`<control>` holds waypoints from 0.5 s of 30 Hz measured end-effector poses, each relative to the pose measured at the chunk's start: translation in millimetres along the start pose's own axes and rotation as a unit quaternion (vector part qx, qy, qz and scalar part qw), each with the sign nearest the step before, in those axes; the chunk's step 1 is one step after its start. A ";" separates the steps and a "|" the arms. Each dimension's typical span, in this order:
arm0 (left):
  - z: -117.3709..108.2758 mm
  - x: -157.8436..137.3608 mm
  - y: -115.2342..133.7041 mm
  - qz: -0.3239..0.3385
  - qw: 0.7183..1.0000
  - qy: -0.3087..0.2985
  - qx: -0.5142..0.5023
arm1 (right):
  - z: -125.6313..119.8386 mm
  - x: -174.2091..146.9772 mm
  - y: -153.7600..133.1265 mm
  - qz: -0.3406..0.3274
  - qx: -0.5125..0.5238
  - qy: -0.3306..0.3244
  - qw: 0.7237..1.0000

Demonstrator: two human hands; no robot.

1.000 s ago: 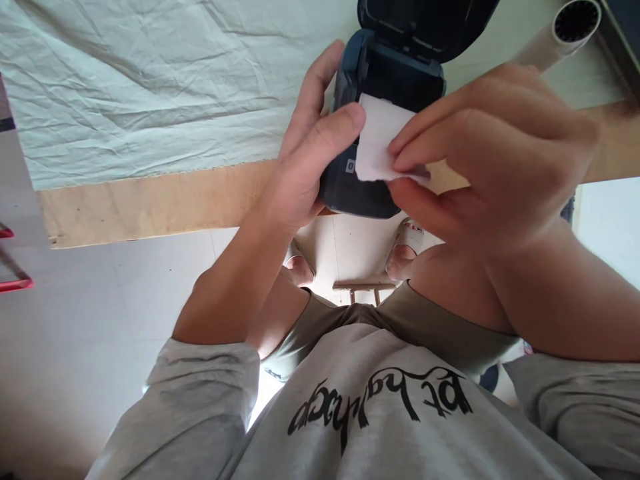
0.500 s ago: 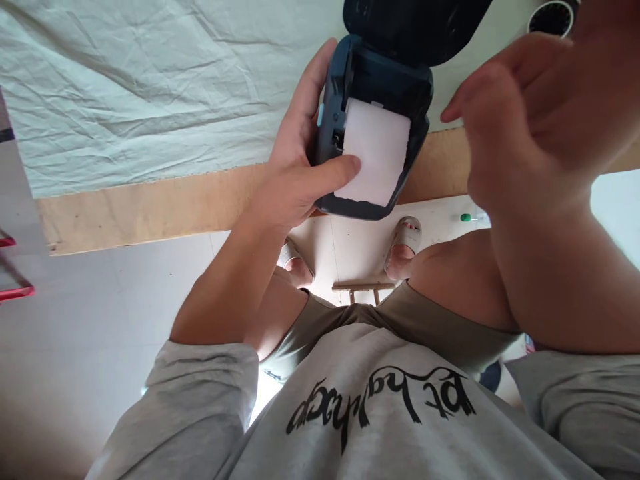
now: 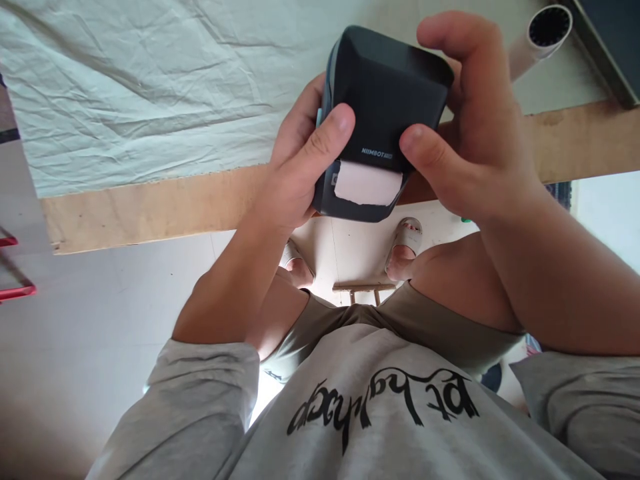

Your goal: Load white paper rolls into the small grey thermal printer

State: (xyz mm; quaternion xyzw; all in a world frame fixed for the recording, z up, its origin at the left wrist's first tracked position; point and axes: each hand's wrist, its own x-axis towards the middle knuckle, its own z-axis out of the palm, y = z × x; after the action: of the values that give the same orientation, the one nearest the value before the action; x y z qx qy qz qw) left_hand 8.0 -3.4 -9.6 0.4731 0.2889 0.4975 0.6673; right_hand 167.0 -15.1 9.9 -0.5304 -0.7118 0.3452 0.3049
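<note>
A dark label printer (image 3: 390,87) with NIIMBOT lettering is held up in front of the table edge. Its lid lies down over the body, and a strip of white label paper (image 3: 369,183) sticks out below the lid. My left hand (image 3: 305,147) wraps the printer's left side, its thumb resting on the lid. On the other side my right hand (image 3: 475,120) grips the right edge, thumb on the lid's lower right corner and index finger curved near the top corner. Its other fingers are partly hidden behind the printer.
A pale cloth (image 3: 150,87) covers the table, whose bare wooden edge (image 3: 150,207) runs across in front. At the right stand a white tube (image 3: 543,40) and a dark flat object (image 3: 613,47). Red bars (image 3: 17,293) show at far left. Below are my knees and a wooden stool (image 3: 364,288).
The printer's lid has swung down from open, covering the paper compartment. My right hand has come in from the right onto the printer. The left thumb has moved from the paper to the lid.
</note>
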 end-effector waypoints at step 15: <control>6.2 -0.6 8.6 -0.032 0.997 0.023 -0.071 | 4.3 1.3 -2.3 0.035 0.031 -0.020 0.999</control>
State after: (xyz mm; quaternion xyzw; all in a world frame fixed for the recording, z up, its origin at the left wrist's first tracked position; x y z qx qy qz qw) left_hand 9.7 -5.6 0.6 0.4038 0.2833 0.5054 0.7080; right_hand 162.0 -15.0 9.3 -0.5377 -0.6878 0.3885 0.2948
